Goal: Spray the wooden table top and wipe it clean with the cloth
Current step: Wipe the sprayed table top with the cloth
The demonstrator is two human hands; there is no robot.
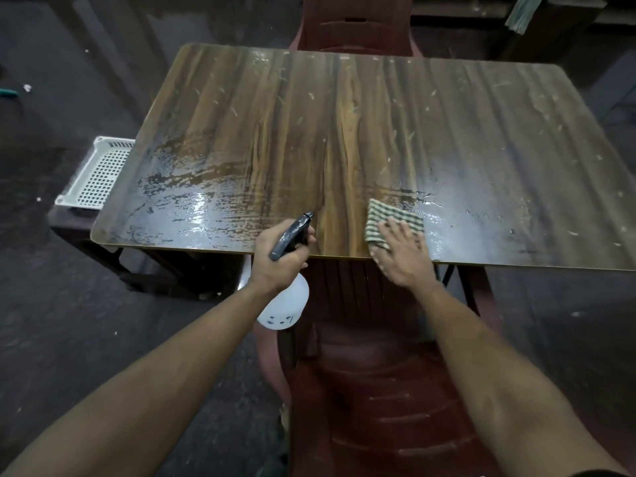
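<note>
Flat right hand (402, 256) presses checked cloth (392, 223); glossy, seemingly wet wood-grain table top (344, 132).

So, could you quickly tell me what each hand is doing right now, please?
Left hand: holds the spray bottle.
Right hand: open, pressing the cloth flat.

Dim room: dark speckled floor (69, 321); two maroon plastic chairs, near (378, 390) and far (358, 25); white perforated plastic basket (99, 173) on a dark stool.
</note>
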